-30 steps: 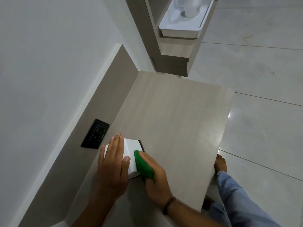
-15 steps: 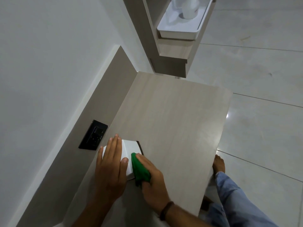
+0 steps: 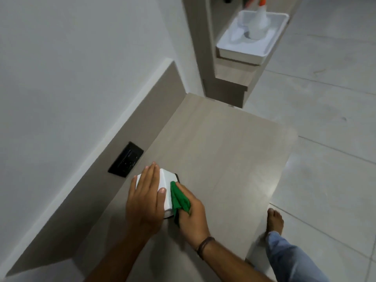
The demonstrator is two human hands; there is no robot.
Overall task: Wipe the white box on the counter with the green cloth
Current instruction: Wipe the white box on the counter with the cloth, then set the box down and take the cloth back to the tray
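Observation:
A small white box [image 3: 165,182] with a dark lower edge sits on the wood-grain counter [image 3: 219,151], close to the back panel. My left hand [image 3: 145,197] lies flat over the top and left part of the box, fingers together, thumb on its right face. My right hand [image 3: 191,210] is closed on a bunched green cloth [image 3: 179,200], which presses against the box's right side near the lower corner. Most of the box is hidden under my left hand.
A black wall outlet [image 3: 126,159] is set in the back panel just left of the box. Beyond the counter, a white tray [image 3: 252,37] with a spray bottle [image 3: 258,23] rests on a shelf. Tiled floor and my bare foot [image 3: 274,220] lie to the right.
The green cloth has slid down along the box's right side toward me. My left hand stays on the box. The head camera has tilted, showing more of the tray.

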